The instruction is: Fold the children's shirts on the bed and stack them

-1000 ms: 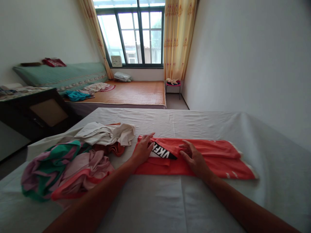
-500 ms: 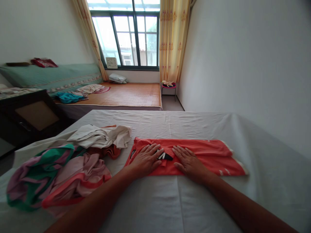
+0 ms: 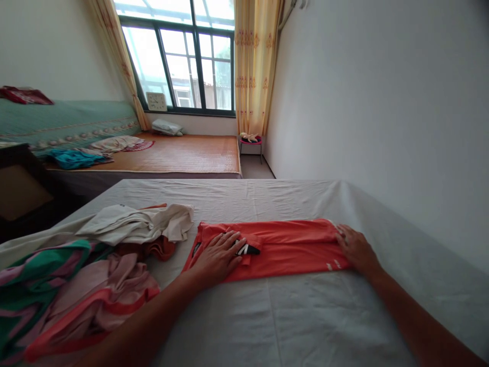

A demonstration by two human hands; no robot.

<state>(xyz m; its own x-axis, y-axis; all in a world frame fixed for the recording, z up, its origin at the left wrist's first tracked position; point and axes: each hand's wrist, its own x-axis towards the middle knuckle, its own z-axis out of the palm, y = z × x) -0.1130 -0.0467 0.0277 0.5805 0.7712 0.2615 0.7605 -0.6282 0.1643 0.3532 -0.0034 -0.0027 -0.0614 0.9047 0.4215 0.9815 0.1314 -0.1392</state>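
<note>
A red T-shirt [image 3: 294, 244], folded into a long strip with a black-and-white patch near its left part, lies across the white-covered table. My left hand [image 3: 221, 255] rests flat on its left part, fingers stretched out, partly over the patch. At the right end is my right hand [image 3: 357, 250], its fingers closed around the hem, which it mostly hides. The lower right corner looks slightly drawn up there.
Left of the shirt lies a pile of loose clothes: a cream garment [image 3: 130, 224], a pink one [image 3: 118, 280] and a green-and-purple one [image 3: 38, 280]. Beyond the white sheet [image 3: 244, 196] stand a bed [image 3: 187, 153] and a small stool [image 3: 251, 141]. A wall [image 3: 362, 102] runs along the right.
My right hand has slid from the shirt's middle out to its right end and taken the hem. My left hand stays on the patch. The view has turned slightly right.
</note>
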